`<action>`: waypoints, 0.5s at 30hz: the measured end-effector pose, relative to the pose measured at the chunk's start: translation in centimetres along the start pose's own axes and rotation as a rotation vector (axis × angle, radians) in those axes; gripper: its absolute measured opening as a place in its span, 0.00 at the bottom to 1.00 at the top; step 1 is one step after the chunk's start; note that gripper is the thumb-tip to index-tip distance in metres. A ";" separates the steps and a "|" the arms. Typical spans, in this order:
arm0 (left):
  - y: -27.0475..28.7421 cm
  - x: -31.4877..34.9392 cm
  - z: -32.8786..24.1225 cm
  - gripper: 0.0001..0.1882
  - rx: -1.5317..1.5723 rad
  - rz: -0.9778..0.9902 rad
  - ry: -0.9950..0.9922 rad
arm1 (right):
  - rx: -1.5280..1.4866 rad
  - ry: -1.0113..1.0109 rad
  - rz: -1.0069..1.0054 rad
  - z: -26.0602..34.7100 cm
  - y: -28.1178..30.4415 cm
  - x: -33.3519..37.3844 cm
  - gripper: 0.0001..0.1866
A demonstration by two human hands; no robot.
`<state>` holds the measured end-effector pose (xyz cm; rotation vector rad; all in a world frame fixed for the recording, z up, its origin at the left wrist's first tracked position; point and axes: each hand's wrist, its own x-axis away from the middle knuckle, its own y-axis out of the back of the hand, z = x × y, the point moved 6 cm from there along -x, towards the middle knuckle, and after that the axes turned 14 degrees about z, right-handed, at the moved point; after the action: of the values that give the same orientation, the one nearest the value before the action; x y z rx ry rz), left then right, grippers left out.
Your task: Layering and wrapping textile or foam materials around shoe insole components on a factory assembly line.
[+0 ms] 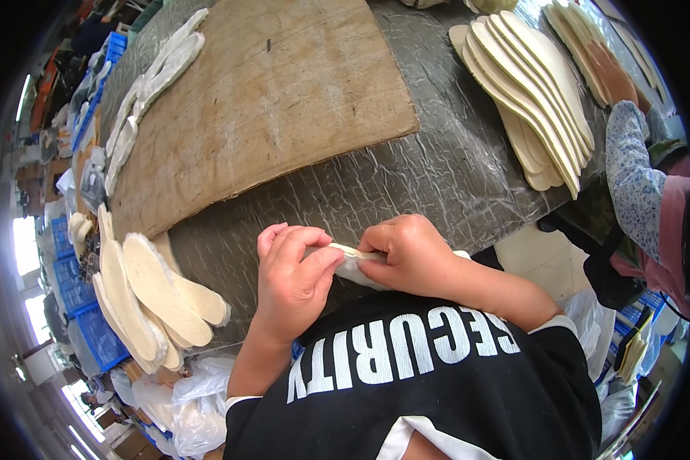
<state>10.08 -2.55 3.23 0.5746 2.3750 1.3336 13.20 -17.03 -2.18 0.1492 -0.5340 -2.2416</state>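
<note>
Close to my body, at the near edge of the table, I hold a cream insole with fluffy white lining. My left hand pinches its left end between thumb and fingers. The right hand is closed on the edge a little further right, thumb and bent forefinger pressed together. Most of the insole is hidden behind my right hand and forearm. To the left of my hands lies a loose pile of fleecy insoles, several overlapping one another.
A large brown board covers much of the dark, creased tabletop. White fleecy pieces lie along its left side. Fanned cream insoles are stacked at the far right, near a co-worker's patterned sleeve. Blue crates stand at left.
</note>
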 end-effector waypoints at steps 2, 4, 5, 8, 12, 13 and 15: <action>0.2 -0.3 -0.4 0.11 -0.037 0.014 -0.010 | 0.002 -0.001 0.004 0.0 0.0 0.0 0.07; -0.1 -0.4 -0.9 0.11 -0.075 0.027 -0.020 | 0.004 -0.001 0.008 0.0 0.0 0.0 0.07; -0.5 -0.3 -1.5 0.11 -0.169 0.038 -0.049 | -0.048 -0.042 -0.033 -0.4 0.0 0.0 0.07; -0.8 -0.5 -1.5 0.10 -0.189 0.037 -0.035 | -0.089 -0.069 -0.077 -0.8 0.1 0.1 0.06; 0.1 -0.7 -0.3 0.06 0.039 0.063 0.106 | -0.003 0.055 -0.026 0.2 0.1 -0.1 0.06; 0.0 -0.7 0.0 0.06 0.093 0.113 0.158 | -0.003 0.055 -0.026 0.1 0.1 -0.1 0.06; 0.1 -1.0 -0.1 0.05 0.093 0.133 0.166 | 0.042 0.105 -0.027 0.2 -0.1 -0.1 0.06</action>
<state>10.91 -3.14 3.50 0.6835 2.5837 1.3806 13.16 -16.79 -2.10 0.2954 -0.5254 -2.2359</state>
